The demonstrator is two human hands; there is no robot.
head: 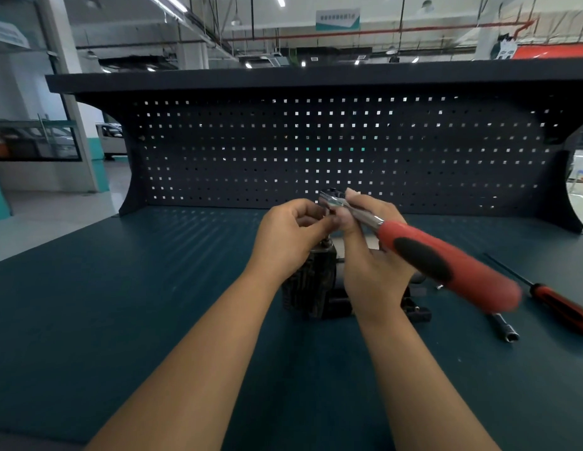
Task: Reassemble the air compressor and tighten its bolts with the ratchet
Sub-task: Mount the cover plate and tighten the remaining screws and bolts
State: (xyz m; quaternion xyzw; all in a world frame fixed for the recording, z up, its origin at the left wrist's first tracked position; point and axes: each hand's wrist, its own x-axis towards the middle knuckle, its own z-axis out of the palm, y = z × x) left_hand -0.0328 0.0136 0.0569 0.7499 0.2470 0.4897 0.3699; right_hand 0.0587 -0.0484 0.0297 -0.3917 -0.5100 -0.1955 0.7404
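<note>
Dark teal matting covers the surface [120, 320]. At 3 o'clock lie a red-handled screwdriver [560, 304] and a socket bar [505, 327]. Behind stands a black pegboard [316, 141], and beyond it a hall with ceiling lamps. The black air compressor [311, 288] sits in the centre, under both hands. The right hand [371, 255] grips the ratchet [446, 265] near its head, handle pointing to 4 o'clock. The left hand [286, 236], at 9 o'clock from the head, pinches a thin shaft [326, 240] rising from the compressor.

Dark pegboard [316, 151], teal bench [120, 304].
</note>
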